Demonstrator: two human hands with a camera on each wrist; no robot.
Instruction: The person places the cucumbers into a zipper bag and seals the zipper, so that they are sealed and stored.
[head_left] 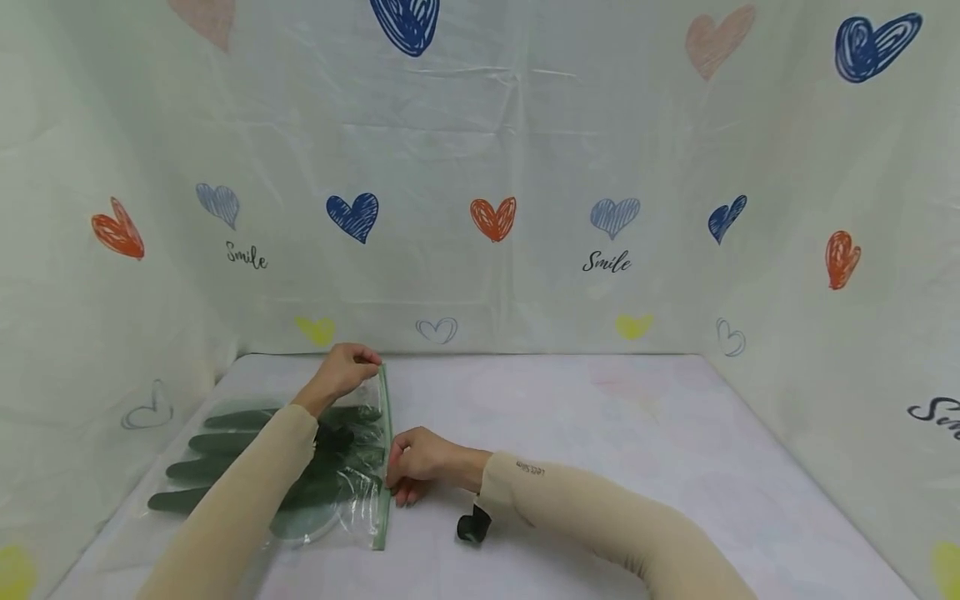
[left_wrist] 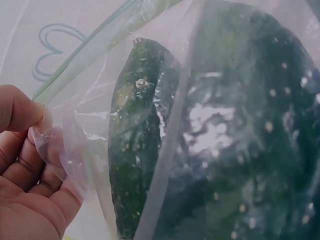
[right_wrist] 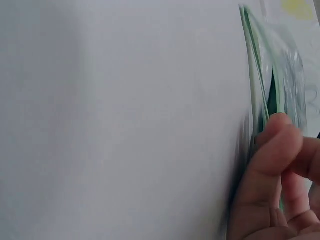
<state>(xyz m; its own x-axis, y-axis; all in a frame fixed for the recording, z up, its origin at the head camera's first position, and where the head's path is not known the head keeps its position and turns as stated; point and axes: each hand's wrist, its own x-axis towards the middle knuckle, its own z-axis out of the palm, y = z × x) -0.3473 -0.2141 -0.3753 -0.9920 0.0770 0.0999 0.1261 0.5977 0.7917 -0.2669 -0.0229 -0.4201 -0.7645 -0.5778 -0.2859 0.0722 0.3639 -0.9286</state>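
Note:
A clear zip-top bag (head_left: 358, 521) lies on the left of the table, its green-edged mouth (head_left: 380, 525) facing right. Several dark green cucumbers (head_left: 183, 473) lie side by side inside. My left hand (head_left: 341, 375) pinches the far corner of the mouth between thumb and fingers; in the left wrist view this hand (left_wrist: 30, 175) has the thin plastic between its fingers, beside a speckled cucumber (left_wrist: 135, 135). Midway down the green edge, my right hand (head_left: 423, 458) pinches it. In the right wrist view the mouth's two strips (right_wrist: 254, 55) stand apart above the right hand (right_wrist: 270, 180).
A white-covered table (head_left: 585, 417) extends to the right of the bag. Behind it hangs a pale curtain (head_left: 540, 283) printed with hearts and the word Smile. A small black camera (head_left: 472, 527) hangs under the right wrist.

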